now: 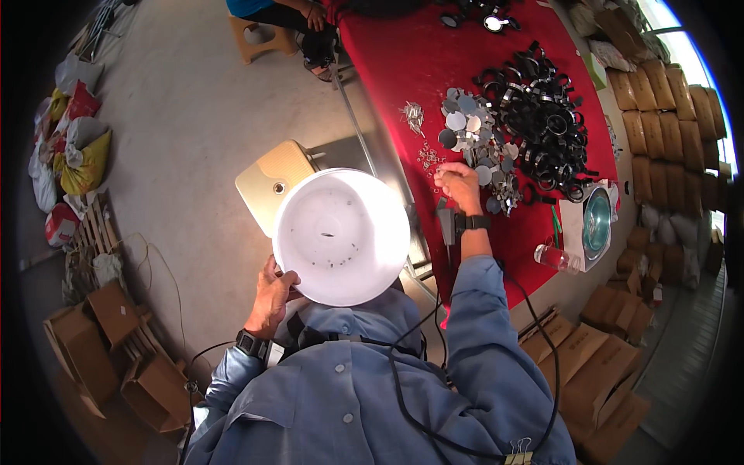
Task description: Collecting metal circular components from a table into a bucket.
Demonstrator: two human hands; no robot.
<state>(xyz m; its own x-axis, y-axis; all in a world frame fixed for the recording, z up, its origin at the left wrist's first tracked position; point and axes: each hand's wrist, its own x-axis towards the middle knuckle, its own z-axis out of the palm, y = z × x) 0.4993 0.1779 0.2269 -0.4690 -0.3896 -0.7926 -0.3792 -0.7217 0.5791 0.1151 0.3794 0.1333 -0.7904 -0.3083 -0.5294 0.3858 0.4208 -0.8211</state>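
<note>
My left hand (274, 292) grips the near left rim of a white round tub (341, 291), thumb over the edge. The tub tilts toward me by my lap, and a few small dark bits lie on its bottom. My right hand (461, 186) is over the red-covered table (395, 74), fingers drawn together in a pinch; what they hold, if anything, is too small to make out. Beside those fingers lies a scatter of tiny clear pieces (428, 157). Close by is a heap of round silvery discs (467, 105), touching a large pile of black rings (546, 120).
A yellow stool (267, 174) stands behind the tub. On the table's right are a white box with a teal bowl (597, 221) and a clear jar (552, 257). Cables hang across my front. Another person's hand (314, 15) shows at the top, and cardboard boxes (585, 356) lie around.
</note>
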